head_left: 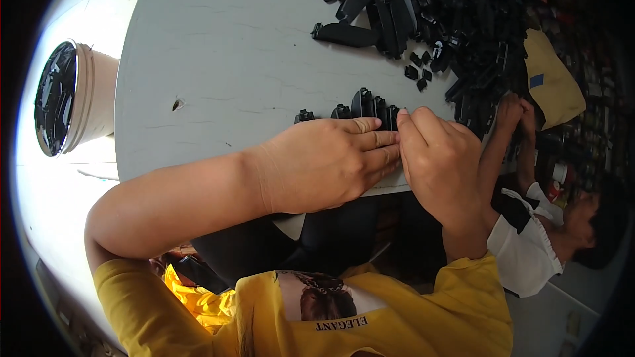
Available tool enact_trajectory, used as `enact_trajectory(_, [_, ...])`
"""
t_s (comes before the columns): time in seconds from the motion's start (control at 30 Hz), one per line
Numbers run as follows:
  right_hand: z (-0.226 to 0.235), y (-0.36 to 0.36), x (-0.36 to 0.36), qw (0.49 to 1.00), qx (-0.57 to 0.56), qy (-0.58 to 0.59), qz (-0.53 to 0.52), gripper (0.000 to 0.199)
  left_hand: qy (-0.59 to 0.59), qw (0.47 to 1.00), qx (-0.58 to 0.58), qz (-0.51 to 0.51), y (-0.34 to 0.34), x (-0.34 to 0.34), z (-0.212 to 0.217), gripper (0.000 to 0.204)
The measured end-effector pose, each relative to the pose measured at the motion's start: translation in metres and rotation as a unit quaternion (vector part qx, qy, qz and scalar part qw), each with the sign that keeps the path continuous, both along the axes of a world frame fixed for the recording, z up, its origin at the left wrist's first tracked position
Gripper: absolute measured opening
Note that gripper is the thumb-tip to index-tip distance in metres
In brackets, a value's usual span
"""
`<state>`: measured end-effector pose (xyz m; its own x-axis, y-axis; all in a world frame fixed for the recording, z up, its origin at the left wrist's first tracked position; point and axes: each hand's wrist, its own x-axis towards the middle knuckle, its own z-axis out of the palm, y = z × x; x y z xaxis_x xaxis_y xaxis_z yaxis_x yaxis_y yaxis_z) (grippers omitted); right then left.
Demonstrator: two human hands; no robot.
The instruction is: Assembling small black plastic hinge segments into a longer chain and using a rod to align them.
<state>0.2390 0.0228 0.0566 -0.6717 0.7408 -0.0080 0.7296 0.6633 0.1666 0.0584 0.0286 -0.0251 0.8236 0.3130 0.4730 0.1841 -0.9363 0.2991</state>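
My left hand and my right hand meet at the near edge of a round grey table. Their fingertips pinch together over a short row of black plastic parts standing on the table. Both hands cover most of that row, so what exactly each finger grips is hidden. A large heap of similar black plastic parts lies at the far right of the table.
A beige bucket holding black parts stands on the floor to the left. Another person's hands reach into the heap from the right, beside a yellow bag.
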Motion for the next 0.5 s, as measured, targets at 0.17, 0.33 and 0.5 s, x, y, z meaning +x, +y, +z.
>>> enact_trajectory(0.17, [0.006,0.002,0.004,0.997,-0.082,0.014,-0.002,0.018,-0.007,1.0,0.003,0.002,-0.002,0.0,0.001,0.041])
enact_trajectory(0.33, [0.005,0.009,0.012,0.984,-0.143,0.107,-0.005,0.019,0.022,1.0,0.009,-0.002,-0.002,-0.003,-0.001,0.049])
enact_trajectory(0.5, [0.002,0.001,0.012,0.996,-0.083,0.044,0.011,0.022,-0.008,0.999,0.043,-0.022,0.0,0.004,-0.002,0.043])
